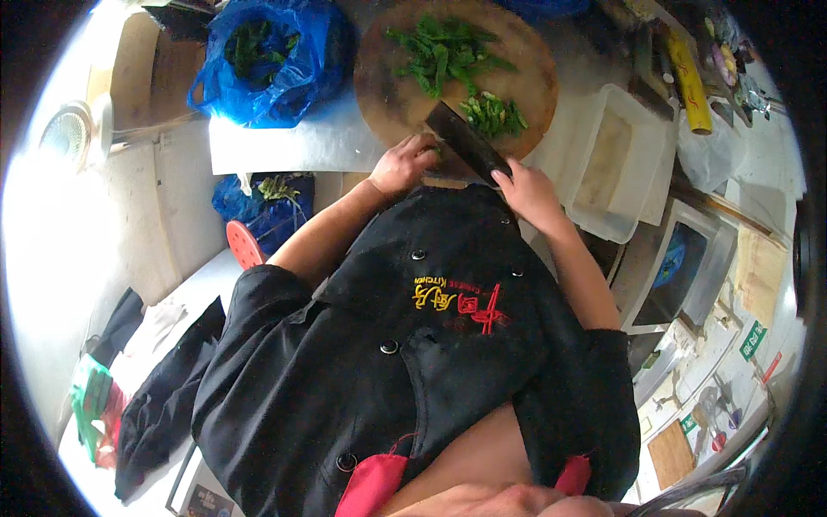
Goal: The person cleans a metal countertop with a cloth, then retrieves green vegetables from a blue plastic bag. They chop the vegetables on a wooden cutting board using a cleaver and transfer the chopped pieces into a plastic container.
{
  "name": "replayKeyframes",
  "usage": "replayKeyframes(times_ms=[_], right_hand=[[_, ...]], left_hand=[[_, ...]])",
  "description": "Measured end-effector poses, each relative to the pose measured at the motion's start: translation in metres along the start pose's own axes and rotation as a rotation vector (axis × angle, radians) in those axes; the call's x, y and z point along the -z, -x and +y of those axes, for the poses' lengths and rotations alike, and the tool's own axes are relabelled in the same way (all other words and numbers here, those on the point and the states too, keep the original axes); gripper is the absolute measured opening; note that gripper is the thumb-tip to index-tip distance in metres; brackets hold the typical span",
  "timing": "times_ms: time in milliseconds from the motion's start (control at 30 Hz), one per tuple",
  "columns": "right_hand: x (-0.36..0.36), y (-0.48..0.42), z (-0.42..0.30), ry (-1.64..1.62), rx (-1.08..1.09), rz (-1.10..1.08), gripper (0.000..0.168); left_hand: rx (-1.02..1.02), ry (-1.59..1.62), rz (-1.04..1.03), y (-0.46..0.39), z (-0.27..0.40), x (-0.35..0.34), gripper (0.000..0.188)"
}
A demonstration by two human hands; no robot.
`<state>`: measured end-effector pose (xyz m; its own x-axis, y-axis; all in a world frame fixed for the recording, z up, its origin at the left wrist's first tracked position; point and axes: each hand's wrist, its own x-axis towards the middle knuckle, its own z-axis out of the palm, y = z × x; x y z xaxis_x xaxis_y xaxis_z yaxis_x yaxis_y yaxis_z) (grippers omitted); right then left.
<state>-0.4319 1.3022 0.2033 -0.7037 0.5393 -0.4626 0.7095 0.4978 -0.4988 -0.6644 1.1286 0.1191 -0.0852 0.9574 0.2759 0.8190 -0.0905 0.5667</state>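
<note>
My right hand grips the handle of a dark-bladed cleaver, whose blade slants up and left over the round wooden chopping board. At the board's near edge my left hand has its fingers curled down. A small bit of green vegetable shows at its fingertips, mostly hidden by the hand. Just beyond the blade lies a small pile of cut green vegetable. Farther back on the board is a larger heap of green vegetable pieces.
A blue plastic bag holding greens stands left of the board. Right of it is a translucent plastic tub. Below the table's left edge sits another blue bag with plant scraps, near a red stool. A yellow roll box lies at far right.
</note>
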Motion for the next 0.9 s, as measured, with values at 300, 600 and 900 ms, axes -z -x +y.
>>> replayKeyframes(times_ms=[300,600,900], right_hand=[[0.008,0.025,-0.002,0.159,0.144,-0.095,0.044],[-0.014,0.006,0.024,0.074,-0.153,0.025,0.057],[-0.016,0.008,0.043,-0.164,-0.178,0.129,0.057]], left_hand=[[0.282,-0.275,0.11,-0.12,-0.038,0.028,0.036],[0.421,-0.226,-0.003,-0.158,-0.057,0.052,0.046],[0.472,-0.002,0.148,-0.032,-0.015,0.001,0.025]])
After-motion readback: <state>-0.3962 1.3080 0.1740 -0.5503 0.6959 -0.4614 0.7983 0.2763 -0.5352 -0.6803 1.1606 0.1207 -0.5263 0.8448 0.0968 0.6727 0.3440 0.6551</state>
